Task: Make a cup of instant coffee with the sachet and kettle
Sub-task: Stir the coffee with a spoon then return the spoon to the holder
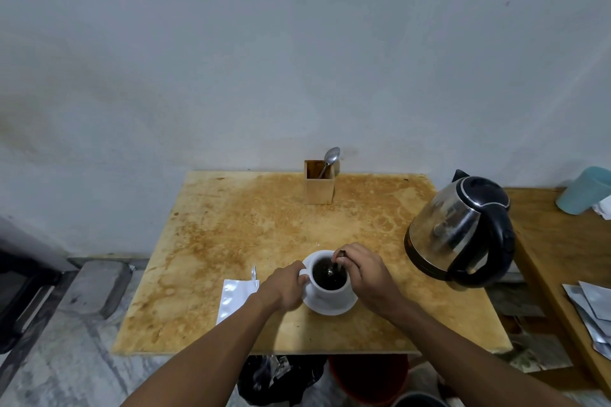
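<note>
A white cup (325, 291) full of dark coffee stands on a white saucer (330, 307) near the front of the stained wooden table (231, 235). My left hand (284, 287) grips the cup's handle on its left side. My right hand (363, 274) pinches the handle of a spoon (334, 266) whose bowl dips into the coffee. A silver sachet (235, 296) lies flat to the left of the cup. The steel kettle (459, 231) with black lid and handle stands at the table's right edge.
A wooden holder (319, 187) with another spoon (330, 157) stands at the back by the wall. A second table on the right carries a pale blue cup (583, 190) and several silver sachets (591, 314). A black bag (281, 380) and an orange bin (368, 380) sit under the table.
</note>
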